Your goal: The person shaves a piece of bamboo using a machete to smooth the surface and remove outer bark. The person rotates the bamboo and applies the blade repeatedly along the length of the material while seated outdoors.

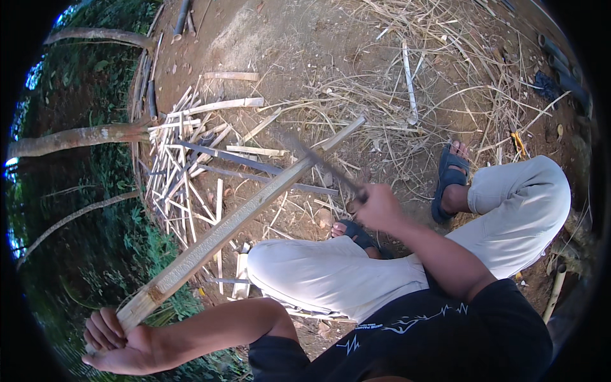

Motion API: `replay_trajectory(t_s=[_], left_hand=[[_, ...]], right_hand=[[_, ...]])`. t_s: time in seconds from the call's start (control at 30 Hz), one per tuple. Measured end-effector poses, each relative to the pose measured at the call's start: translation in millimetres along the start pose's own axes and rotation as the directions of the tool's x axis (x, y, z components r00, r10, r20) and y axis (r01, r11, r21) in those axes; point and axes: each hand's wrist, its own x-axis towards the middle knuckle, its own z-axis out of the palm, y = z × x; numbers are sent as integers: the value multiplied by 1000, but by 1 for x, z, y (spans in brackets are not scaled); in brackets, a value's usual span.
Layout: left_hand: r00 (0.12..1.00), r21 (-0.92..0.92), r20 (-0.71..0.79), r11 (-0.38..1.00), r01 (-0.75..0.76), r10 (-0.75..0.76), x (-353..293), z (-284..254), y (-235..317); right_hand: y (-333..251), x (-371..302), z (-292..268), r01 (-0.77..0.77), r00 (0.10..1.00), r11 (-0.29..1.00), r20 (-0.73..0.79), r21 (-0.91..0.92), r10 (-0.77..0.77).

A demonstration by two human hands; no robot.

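Observation:
My left hand [121,347] grips the lower end of a long split bamboo slat [219,235] at the lower left. The slat slants up and away to the right, its pale, rough inner face showing, with a darker node near my hand. In my right hand [380,209] is the handle of a large knife [332,170], fingers closed around it. Its dark blade, smeared toward the tip, crosses the slat near its far end. Whether the edge touches or bites into the bamboo, I cannot tell.
Many split bamboo pieces [175,172] lie heaped at the left. Thin bamboo shavings [356,102] cover the ground at the far right. My sandalled feet [453,178] and bent knees are near the work. Tree trunks [83,139] and foliage border the left; dark bamboo poles [566,73] lie far right.

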Motion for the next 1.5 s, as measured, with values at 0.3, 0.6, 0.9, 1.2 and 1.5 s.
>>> replay_trajectory(t_s=[0.3, 0.6, 0.9, 1.2, 1.5], left_hand=[[943, -169, -332, 982, -84, 23, -53, 49, 13], [895, 11, -428, 991, -137, 128, -65, 44, 13], [907, -114, -420, 989, -90, 35, -65, 22, 13], [893, -161, -451, 984, -73, -7, -67, 11, 9], [903, -45, -429, 998, -48, 24, -59, -9, 13]], right_hand=[[-11, -13, -14, 136, 990, 990, 32, -33, -135], [6, -4, -4, 103, 995, 995, 3, -3, -103], [0, 2, -7, 139, 990, 990, 40, -33, -137], [18, 17, 1, 124, 992, 977, 12, -175, -123], [38, 40, -3, 43, 999, 975, 2, -217, -43]])
